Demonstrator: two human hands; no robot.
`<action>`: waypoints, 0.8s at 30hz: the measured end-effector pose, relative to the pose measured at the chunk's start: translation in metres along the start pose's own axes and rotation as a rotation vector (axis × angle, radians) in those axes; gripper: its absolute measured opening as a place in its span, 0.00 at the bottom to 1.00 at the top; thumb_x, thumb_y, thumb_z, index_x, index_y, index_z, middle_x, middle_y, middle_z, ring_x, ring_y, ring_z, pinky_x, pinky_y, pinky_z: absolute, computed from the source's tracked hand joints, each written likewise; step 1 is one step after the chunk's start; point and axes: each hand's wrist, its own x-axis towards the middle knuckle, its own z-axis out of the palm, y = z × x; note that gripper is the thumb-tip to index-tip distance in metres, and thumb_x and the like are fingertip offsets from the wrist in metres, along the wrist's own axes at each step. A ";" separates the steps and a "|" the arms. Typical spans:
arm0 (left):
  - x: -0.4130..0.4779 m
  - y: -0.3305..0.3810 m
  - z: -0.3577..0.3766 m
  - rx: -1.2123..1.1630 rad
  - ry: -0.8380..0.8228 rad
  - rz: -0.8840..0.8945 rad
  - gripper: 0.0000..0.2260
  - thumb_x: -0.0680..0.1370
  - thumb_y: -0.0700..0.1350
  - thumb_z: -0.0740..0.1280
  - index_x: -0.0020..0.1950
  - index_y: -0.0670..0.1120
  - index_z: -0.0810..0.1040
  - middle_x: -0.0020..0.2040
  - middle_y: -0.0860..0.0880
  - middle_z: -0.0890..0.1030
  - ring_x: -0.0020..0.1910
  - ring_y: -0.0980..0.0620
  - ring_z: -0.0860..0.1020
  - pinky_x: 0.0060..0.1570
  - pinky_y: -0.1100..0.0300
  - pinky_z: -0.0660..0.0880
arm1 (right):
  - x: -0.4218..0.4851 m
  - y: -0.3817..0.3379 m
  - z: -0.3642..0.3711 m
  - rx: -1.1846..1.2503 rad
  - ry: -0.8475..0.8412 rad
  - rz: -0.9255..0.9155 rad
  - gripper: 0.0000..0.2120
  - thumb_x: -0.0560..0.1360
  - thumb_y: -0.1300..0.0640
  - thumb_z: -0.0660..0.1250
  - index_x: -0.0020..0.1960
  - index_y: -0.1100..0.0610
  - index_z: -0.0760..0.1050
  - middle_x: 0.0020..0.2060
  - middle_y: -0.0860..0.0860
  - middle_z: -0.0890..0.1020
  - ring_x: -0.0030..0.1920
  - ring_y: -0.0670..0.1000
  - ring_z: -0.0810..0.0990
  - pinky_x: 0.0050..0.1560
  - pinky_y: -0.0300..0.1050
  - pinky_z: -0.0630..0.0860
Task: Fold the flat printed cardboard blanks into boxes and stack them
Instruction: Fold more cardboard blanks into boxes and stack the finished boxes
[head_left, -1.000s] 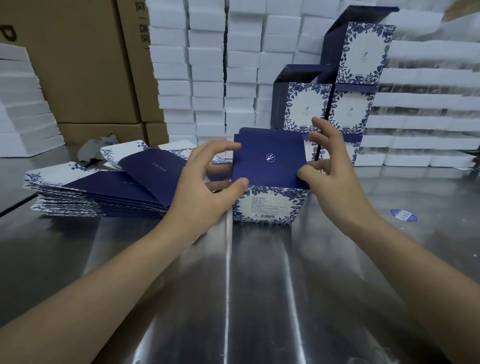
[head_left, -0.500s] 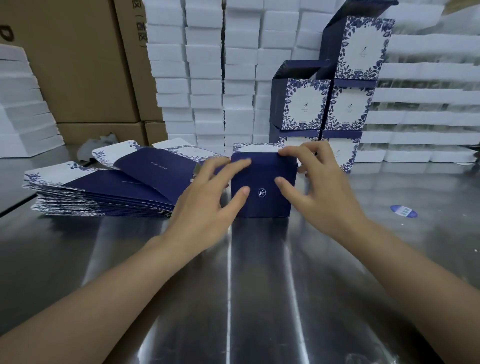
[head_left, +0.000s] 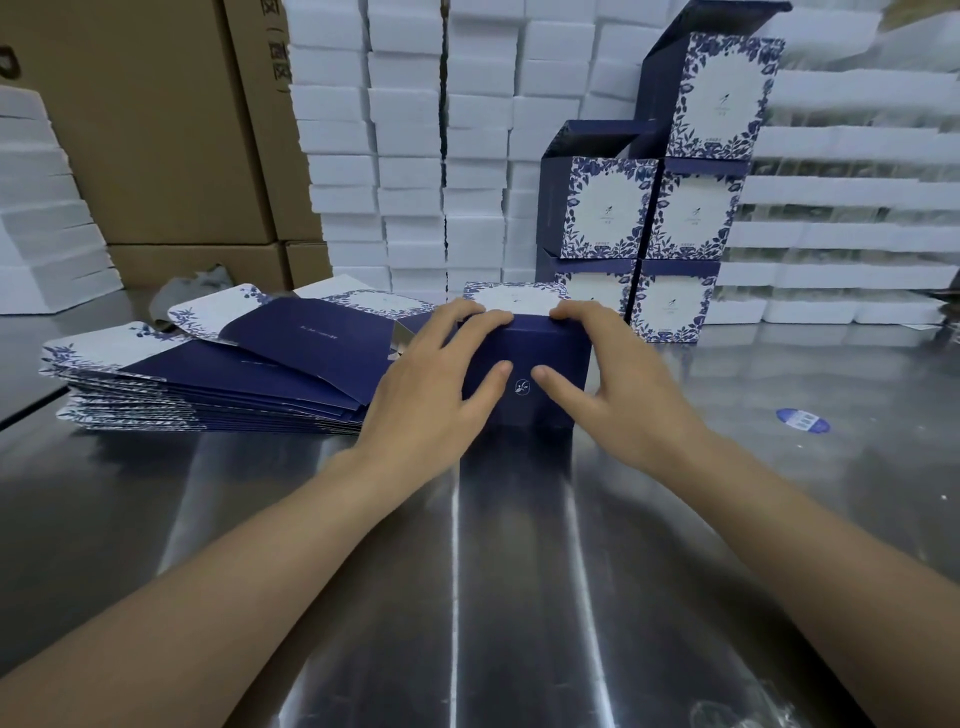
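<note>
The box (head_left: 524, 353) sits clamped between us: left hand (head_left: 436, 384) and right hand (head_left: 618, 384) both curl fingers over its top edge, thumbs on the navy front, probably pressing it closed. Blanks (head_left: 208, 384) wait outside our left hand.

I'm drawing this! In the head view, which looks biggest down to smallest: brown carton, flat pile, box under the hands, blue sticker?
Largest to smallest:
1. brown carton
2. flat pile
3. box, partly covered
4. blue sticker
</note>
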 end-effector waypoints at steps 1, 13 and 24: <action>0.001 0.000 0.000 -0.016 0.011 0.002 0.17 0.84 0.54 0.65 0.73 0.58 0.73 0.71 0.60 0.70 0.65 0.60 0.70 0.56 0.51 0.79 | 0.000 0.001 0.001 0.003 0.002 0.000 0.23 0.79 0.40 0.67 0.71 0.44 0.69 0.65 0.40 0.75 0.62 0.38 0.74 0.62 0.39 0.71; 0.005 0.002 0.001 -0.141 0.066 0.077 0.05 0.82 0.54 0.70 0.57 0.57 0.79 0.61 0.62 0.75 0.60 0.65 0.74 0.56 0.73 0.67 | -0.001 -0.005 -0.012 0.154 -0.049 -0.039 0.07 0.82 0.50 0.71 0.58 0.49 0.79 0.65 0.46 0.78 0.72 0.42 0.71 0.71 0.41 0.67; 0.005 -0.002 -0.004 -0.205 0.057 0.074 0.03 0.82 0.53 0.69 0.54 0.58 0.77 0.57 0.61 0.78 0.60 0.59 0.77 0.51 0.68 0.70 | -0.002 -0.005 -0.011 0.156 -0.083 -0.080 0.07 0.82 0.49 0.67 0.59 0.47 0.74 0.63 0.43 0.79 0.73 0.43 0.71 0.67 0.40 0.69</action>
